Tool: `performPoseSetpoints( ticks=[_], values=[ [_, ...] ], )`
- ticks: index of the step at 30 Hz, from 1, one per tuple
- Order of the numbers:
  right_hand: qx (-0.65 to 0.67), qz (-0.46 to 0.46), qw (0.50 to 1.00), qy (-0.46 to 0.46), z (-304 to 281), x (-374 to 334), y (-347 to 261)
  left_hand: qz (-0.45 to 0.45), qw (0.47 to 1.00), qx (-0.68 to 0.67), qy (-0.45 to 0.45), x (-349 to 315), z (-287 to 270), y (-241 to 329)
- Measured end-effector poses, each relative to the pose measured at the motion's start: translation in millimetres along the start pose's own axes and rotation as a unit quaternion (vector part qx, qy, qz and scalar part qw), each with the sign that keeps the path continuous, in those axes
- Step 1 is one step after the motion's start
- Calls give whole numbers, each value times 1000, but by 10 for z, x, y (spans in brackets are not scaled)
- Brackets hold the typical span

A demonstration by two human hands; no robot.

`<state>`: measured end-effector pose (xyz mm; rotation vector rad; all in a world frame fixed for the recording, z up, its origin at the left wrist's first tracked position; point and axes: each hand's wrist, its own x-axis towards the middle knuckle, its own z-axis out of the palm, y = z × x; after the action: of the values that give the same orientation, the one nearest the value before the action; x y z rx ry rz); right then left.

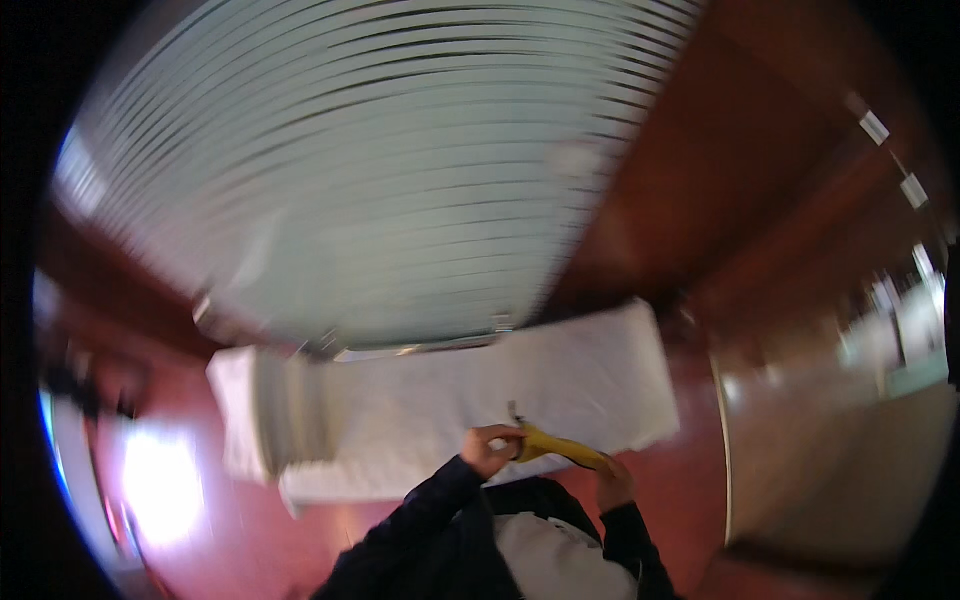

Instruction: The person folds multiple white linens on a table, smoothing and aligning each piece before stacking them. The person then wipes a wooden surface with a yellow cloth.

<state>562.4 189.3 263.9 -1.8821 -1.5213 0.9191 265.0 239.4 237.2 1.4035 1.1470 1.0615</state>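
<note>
Blurry as anything, but here goes. Closest in: dark sleeves coming up from the bottom edge, something pale grey-white between them, can't tell what. Left hand (489,447) curled shut around the stem end of a banana (558,447), fingers wrapped tight. Right hand (614,482) pinched on the other end, fingers together on the tip. Banana stretched between both hands, tilted down toward the right, held just above the near edge of a white towel (430,420). Towel spread flat across a reddish-brown bench (250,540), left end folded or rolled into a thicker lump. No containers anywhere in sight. Further back, behind the towel, a big pale panel with dark horizontal stripes (380,170), frosted-looking. Off right, reddish wood walls (760,170) and bright smeared shapes, too blurred to tell.
</note>
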Motion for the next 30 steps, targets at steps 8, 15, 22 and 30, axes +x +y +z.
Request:
performPoseSetpoints(
  ticks=[8, 15, 22, 30],
  values=[
    [200, 36, 965, 162, -416, -43, 722, -217, 971, -91, -50, 693, 944, -193],
    [160, 32, 941, 296, -1761, -128, 1509, -476, 793, -274, -263, 1117, 2440, -606],
    [218, 135, 842, 474, -3130, -333, 2578, -544, 584, -224, -559, 1829, 4754, -363],
    [207, 263, 703, 627, -3824, -780, 3409, -394, 723, 42, -566, 2058, 6937, 53]
  ],
)
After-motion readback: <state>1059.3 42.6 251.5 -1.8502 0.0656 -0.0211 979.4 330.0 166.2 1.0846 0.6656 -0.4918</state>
